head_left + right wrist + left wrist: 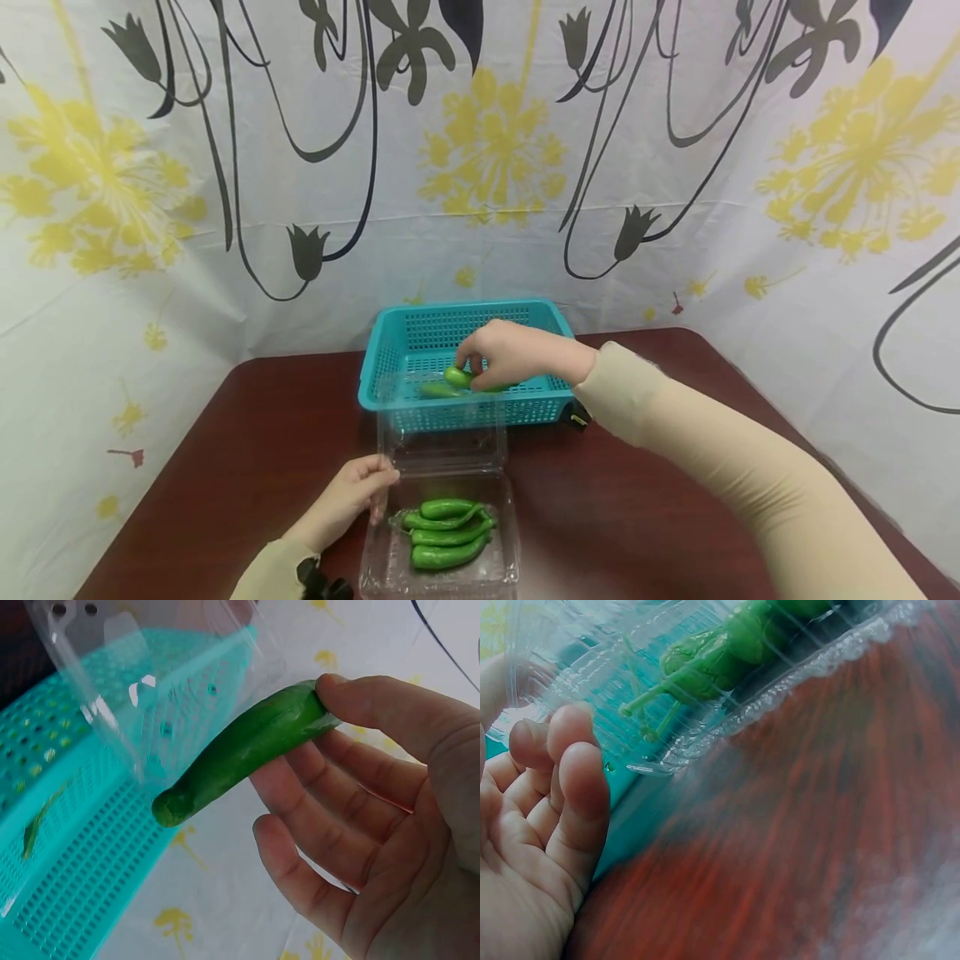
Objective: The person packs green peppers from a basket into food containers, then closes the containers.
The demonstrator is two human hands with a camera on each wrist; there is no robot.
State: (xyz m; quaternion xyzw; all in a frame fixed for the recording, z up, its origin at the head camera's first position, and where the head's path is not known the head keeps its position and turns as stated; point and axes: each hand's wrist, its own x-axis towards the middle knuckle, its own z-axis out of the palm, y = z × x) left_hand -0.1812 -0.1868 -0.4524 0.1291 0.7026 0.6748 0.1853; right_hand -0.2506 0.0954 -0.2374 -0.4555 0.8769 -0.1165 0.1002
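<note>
My right hand [513, 350] pinches a green chili pepper [247, 750] between thumb and fingers, above the front of a turquoise basket [375, 358]. One end of this pepper points freely away from the hand in the right wrist view. In front of the basket stands a clear plastic clamshell box [513, 533], its lid [442, 450] raised toward the basket. Several green peppers [450, 557] lie side by side in the box. At the box's left edge, near the hinge, my left hand [356, 492] grips the plastic, thumb inside and fingers outside.
Another green pepper [438, 389] shows through the clear lid, inside the basket. A small black object [576, 415] sits by the basket's front right corner. The dark red table [285, 433] ends at a patterned cloth [495, 267] behind and at the sides.
</note>
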